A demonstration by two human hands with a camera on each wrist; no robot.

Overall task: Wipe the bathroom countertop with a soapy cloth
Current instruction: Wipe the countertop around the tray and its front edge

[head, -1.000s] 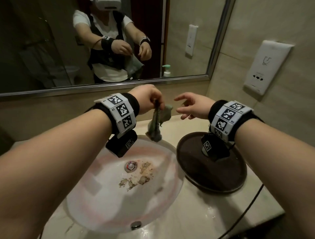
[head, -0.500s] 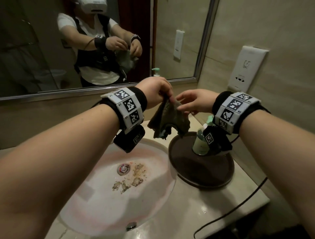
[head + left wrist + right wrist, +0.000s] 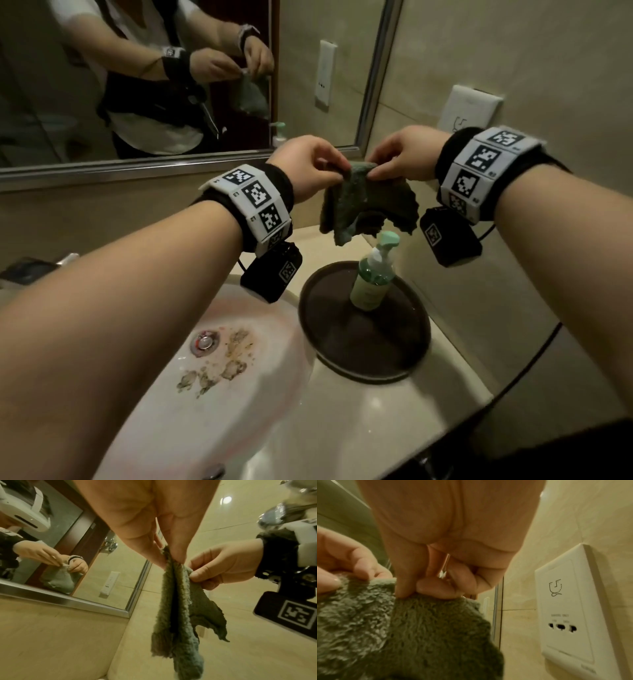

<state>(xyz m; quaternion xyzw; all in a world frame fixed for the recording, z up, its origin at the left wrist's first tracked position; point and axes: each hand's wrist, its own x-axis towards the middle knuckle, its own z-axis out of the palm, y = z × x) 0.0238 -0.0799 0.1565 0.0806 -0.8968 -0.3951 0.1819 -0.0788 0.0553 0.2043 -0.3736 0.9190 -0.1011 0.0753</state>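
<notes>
A dark green fluffy cloth (image 3: 359,202) (image 3: 178,615) (image 3: 402,628) hangs in the air above the back of the beige countertop (image 3: 359,428). My left hand (image 3: 308,164) (image 3: 164,555) pinches its top edge on the left. My right hand (image 3: 400,157) (image 3: 426,589) pinches the same edge just to the right, the two hands close together. The cloth droops below them, its lower tip hanging just above the pump of a green soap bottle (image 3: 373,274).
The soap bottle stands on a round dark tray (image 3: 363,342) right of the white sink basin (image 3: 212,394), which holds brownish debris near the drain (image 3: 205,342). A mirror (image 3: 137,85) runs along the back wall. A white socket plate (image 3: 469,109) (image 3: 570,615) and a black cable (image 3: 534,363) are at the right.
My right hand came in from open beside the cloth and took hold of its top edge. Both hands moved right, over the tray, and the cloth is spread wider between them.
</notes>
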